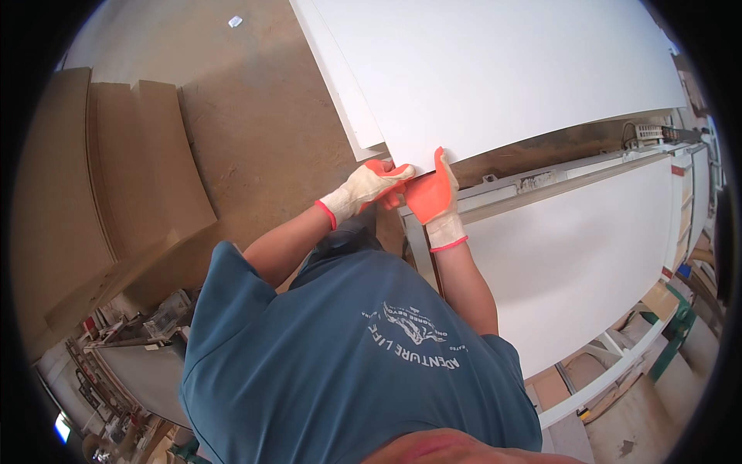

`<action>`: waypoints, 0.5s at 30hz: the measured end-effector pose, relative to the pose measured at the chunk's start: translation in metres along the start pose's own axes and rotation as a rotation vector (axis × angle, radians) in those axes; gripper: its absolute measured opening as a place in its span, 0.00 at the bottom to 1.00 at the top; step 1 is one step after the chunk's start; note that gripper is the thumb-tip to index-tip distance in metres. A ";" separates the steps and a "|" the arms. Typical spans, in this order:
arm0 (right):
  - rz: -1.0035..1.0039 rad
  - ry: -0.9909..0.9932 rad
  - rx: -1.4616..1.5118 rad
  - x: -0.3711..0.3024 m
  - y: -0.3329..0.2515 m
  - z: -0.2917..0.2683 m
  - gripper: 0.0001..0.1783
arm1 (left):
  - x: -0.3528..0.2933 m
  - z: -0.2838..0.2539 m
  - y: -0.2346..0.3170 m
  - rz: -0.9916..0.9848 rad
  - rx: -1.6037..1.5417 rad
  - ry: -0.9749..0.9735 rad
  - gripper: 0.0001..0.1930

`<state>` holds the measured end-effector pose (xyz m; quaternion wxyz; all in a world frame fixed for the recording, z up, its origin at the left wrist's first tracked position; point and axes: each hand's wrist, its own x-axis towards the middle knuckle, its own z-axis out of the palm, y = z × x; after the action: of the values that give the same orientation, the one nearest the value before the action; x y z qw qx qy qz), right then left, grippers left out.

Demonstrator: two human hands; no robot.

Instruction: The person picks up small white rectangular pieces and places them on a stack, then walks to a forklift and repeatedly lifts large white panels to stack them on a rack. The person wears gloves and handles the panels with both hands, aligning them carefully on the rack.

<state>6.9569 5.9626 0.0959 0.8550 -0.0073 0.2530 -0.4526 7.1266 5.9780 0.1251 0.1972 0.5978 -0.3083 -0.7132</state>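
A large white panel [510, 77] stretches across the top of the view, its near corner between my hands. My left hand [369, 188], in a cream knit glove with orange coating, is closed at that corner, thumb along the edge. My right hand [434, 193], gloved the same way, grips the near edge just to the right, thumb lying on top of the white face. The undersides of the fingers are partly hidden. Another white board [340, 85] shows beneath, sticking out past the panel's left side.
A stack of white panels [572, 247] lies to my right, on a metal frame [610, 387]. Large brown sheets [147, 155] stand at the left. A small white scrap [236, 22] lies on the brown floor [255, 116]. Cluttered equipment [116, 371] fills the lower left.
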 end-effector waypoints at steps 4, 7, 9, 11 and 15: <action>-0.159 0.200 -0.201 0.007 0.008 0.018 0.23 | 0.025 -0.012 -0.019 0.255 -0.088 -0.213 0.28; -0.102 0.217 -0.221 -0.010 0.001 0.033 0.15 | 0.019 -0.004 -0.018 0.233 -0.244 -0.245 0.27; -0.205 0.218 -0.222 -0.027 -0.001 0.040 0.15 | 0.005 0.011 -0.014 0.243 -0.237 -0.193 0.27; -0.272 0.204 -0.255 -0.058 -0.008 0.035 0.17 | -0.017 0.041 -0.016 0.254 -0.231 -0.210 0.28; -0.334 0.415 -0.326 -0.141 -0.008 -0.029 0.21 | -0.060 0.103 -0.037 0.115 0.160 -0.321 0.28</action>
<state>6.8732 6.0738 0.1325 0.6865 -0.0930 0.4868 -0.5321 7.0421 6.0649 0.1537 0.1380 0.4715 -0.4251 -0.7602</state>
